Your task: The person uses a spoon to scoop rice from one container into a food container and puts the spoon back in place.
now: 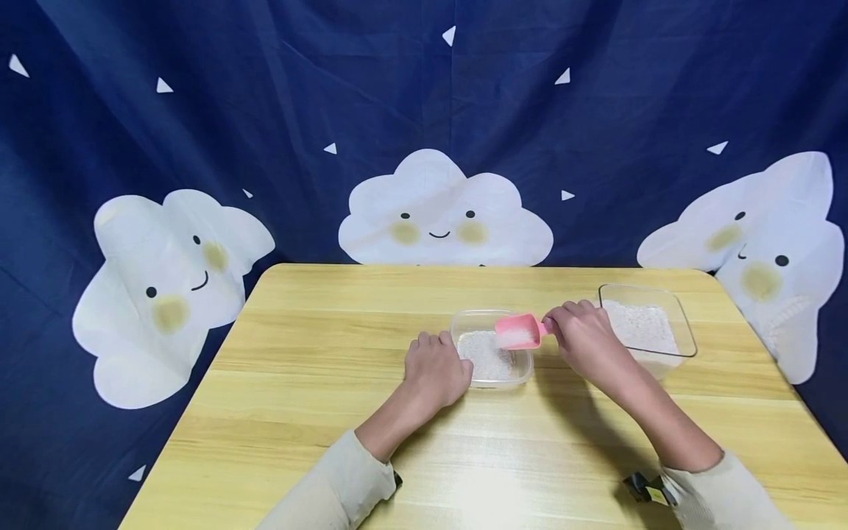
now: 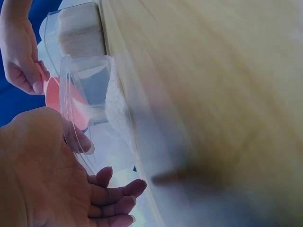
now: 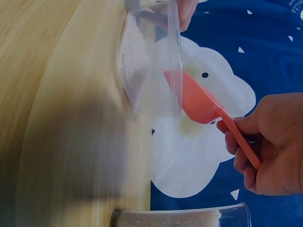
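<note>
One pink scoop [image 1: 519,331], handle [image 3: 238,138] partly hidden in right hand [image 1: 586,342]

Left sleeve [image 1: 338,478] of cream fabric, lower left of centre; matching right sleeve [image 1: 725,493], lower right; small black wrist attachment [image 1: 637,487], yellow-marked, at right cuff.

Smooth plastic scoop [image 1: 527,328], glossy clear plastic tub [image 1: 492,383], glossy wood-grain tabletop [image 1: 318,383], creased matt cloth backdrop [image 1: 291,110]
</note>
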Available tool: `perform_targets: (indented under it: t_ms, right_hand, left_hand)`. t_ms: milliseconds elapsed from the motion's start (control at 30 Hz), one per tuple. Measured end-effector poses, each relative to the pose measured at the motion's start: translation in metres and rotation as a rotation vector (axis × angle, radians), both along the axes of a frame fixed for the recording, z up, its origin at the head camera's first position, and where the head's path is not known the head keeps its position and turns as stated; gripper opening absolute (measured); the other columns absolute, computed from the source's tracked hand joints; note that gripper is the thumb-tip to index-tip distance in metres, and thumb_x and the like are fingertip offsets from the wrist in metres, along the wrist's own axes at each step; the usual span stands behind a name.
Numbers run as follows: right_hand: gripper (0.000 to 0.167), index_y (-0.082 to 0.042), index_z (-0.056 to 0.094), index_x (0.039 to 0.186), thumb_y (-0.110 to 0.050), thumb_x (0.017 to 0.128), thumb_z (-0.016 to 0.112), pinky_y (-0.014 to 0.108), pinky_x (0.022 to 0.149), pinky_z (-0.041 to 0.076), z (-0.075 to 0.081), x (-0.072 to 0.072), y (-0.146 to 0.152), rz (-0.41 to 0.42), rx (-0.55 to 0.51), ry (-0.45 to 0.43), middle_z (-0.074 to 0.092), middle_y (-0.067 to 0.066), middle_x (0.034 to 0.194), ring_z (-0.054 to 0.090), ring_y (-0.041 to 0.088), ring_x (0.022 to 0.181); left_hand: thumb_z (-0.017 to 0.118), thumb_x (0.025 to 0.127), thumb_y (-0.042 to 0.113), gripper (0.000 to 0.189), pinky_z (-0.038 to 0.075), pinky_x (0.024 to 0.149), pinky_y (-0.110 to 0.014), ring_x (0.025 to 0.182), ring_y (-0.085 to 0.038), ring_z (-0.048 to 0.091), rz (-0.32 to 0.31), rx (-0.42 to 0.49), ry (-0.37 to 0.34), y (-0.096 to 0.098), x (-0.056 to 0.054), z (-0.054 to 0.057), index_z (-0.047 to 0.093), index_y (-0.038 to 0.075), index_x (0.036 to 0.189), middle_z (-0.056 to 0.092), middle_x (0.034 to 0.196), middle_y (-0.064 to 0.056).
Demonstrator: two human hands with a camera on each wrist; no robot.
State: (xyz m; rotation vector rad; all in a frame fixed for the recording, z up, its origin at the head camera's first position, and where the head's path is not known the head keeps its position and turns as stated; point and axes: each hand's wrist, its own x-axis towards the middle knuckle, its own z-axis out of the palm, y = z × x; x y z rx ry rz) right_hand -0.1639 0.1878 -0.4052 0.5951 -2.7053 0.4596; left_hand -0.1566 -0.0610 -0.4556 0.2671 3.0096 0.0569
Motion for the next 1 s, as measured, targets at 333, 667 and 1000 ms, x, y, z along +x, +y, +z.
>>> perform_targets:
  t_ms: [333, 667, 1000]
  right_hand:
    - [0.003, 0.001, 0.072, 0.088, 0.003, 0.087, 0.075, 0.04, 0.069, 0.049, -0.006, -0.001, 0.002, 0.194, 0.021, 0.164, 0.069, 0.01, 0.081, 0.058, 0.026, 0.074]
    - [0.01, -0.002, 0.073, 0.092, 0.003, 0.084, 0.077, 0.038, 0.071, 0.05, -0.006, 0.008, 0.003, 0.273, 0.074, 0.199, 0.065, 0.006, 0.083, 0.056, 0.023, 0.077]
    - [0.008, -0.001, 0.071, 0.092, 0.001, 0.086, 0.075, 0.035, 0.071, 0.048, -0.01, 0.014, 0.008, 0.307, 0.08, 0.308, 0.062, 0.006, 0.084, 0.053, 0.022, 0.078]
  left_hand:
    - [0.039, 0.1, 0.042, 0.047, 0.044, 0.085, -0.037, 0.092, -0.027, 0.05, 0.0, -0.003, -0.006, 0.001, 0.001, 0.001, 0.054, -0.001, 0.114, 0.062, 0.098, -0.013]
    - [0.039, 0.101, 0.044, 0.051, 0.045, 0.086, -0.038, 0.095, -0.028, 0.052, 0.005, -0.008, -0.008, 0.0, 0.0, 0.001, 0.054, -0.002, 0.117, 0.064, 0.102, -0.013]
    - [0.039, 0.101, 0.044, 0.05, 0.046, 0.088, -0.039, 0.097, -0.028, 0.053, 0.0, -0.007, -0.001, 0.001, 0.001, 0.0, 0.054, -0.002, 0.116, 0.064, 0.103, -0.014]
